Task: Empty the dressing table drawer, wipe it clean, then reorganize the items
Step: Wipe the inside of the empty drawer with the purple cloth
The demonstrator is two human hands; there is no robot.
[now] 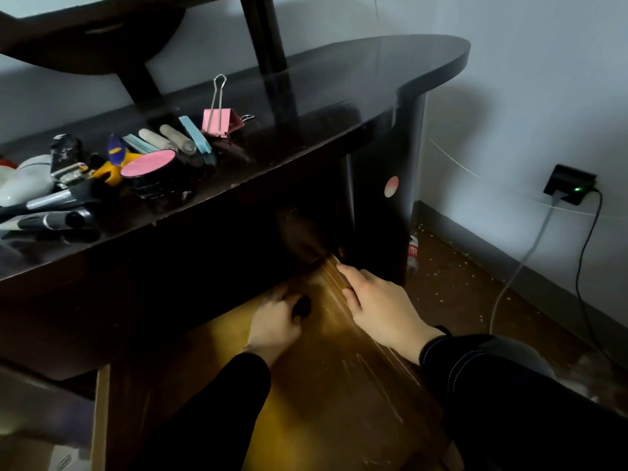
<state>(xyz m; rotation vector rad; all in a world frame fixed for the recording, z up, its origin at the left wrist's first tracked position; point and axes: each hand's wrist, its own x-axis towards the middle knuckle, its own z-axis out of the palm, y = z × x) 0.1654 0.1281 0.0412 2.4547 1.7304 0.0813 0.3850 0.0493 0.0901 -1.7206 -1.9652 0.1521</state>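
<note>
1. Your left grip [275, 321] reaches deep into the open drawer [326, 385], under the table's front edge. Its fingers curl round a small dark item [301, 307], too dim to identify.
2. Your right grip [380, 309] lies just right of the left one. Its fingers are nearly straight, rest along the drawer's right wall and hold nothing.
3. Beneath both grips the drawer bottom shows scratched yellowish wood.
4. Above and left of your left grip, the table [339, 79] carries a pink binder clip [222, 122], a pink-lidded round tin [149, 164], a blue clip [195, 139] and brushes [51, 212].
5. Beyond your right grip, a bottle [413, 253] stands on the floor.
</note>
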